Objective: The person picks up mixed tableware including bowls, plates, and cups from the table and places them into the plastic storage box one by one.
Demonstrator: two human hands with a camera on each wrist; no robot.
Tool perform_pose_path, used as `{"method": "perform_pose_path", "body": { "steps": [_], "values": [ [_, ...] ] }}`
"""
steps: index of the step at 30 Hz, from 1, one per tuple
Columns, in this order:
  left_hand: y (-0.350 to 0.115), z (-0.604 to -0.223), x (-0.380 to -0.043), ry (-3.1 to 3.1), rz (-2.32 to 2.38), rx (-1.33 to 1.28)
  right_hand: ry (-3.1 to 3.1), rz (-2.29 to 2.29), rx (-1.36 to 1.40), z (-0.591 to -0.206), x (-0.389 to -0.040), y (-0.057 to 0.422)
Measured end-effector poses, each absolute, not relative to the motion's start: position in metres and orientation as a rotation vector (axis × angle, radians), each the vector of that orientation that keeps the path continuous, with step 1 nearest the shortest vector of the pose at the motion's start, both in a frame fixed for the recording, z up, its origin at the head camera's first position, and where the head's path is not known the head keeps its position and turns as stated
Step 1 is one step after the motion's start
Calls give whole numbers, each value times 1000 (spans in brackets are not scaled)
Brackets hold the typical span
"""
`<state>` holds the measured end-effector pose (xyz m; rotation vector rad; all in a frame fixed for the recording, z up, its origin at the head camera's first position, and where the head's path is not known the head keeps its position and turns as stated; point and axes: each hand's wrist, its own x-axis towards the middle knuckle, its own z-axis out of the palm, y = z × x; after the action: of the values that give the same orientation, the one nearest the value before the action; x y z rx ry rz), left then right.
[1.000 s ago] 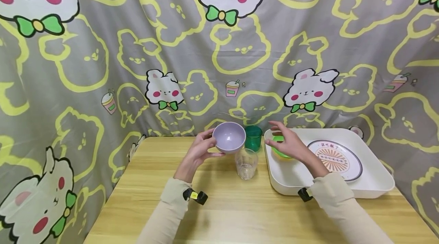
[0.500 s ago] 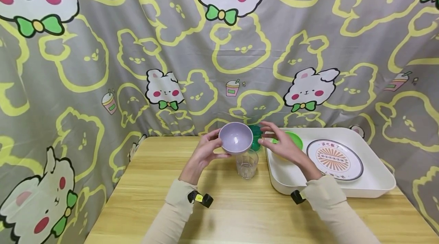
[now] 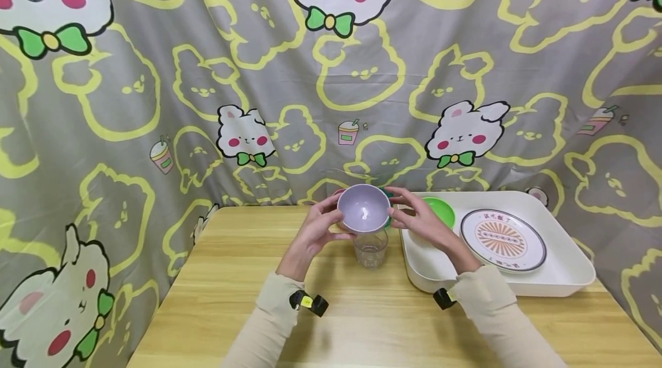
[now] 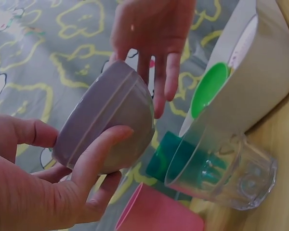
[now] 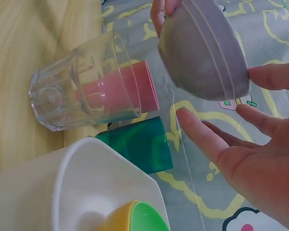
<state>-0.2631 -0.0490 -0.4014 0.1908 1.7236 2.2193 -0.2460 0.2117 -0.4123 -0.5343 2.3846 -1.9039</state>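
Held up above the table is a small purple bowl (image 3: 364, 207), its inside facing the head camera. My left hand (image 3: 318, 230) grips it from the left, fingers and thumb curled about its side and base. At the bowl's opposite side is my right hand (image 3: 421, 218), its fingers spread and fairly straight. One right fingertip meets the bowl's rim in the right wrist view, while the others stand apart from it. Below the bowl stands a clear glass (image 3: 370, 256). Behind that are a green cup (image 5: 139, 144) and a pink cup (image 4: 159, 211), mostly hidden in the head view.
To the right, a white tray (image 3: 574, 282) holds a round patterned plate (image 3: 527, 247) and a small bowl (image 3: 442, 210), green inside and yellow outside. A grey cartoon-print curtain (image 3: 289, 86) hangs behind the wooden table (image 3: 217, 287).
My left hand has carried the purple bowl slightly right. My right hand has moved left from over the green bowl to the purple bowl's rim. The pink cup now peeks out behind.
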Motion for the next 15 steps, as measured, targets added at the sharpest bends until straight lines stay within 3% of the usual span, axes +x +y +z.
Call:
{"method": "perform_pose_path", "body": {
  "steps": [15],
  "values": [
    [-29, -408, -264, 1672, 2224, 253, 2237, -1991, -285, -403, -245, 212]
  ]
}}
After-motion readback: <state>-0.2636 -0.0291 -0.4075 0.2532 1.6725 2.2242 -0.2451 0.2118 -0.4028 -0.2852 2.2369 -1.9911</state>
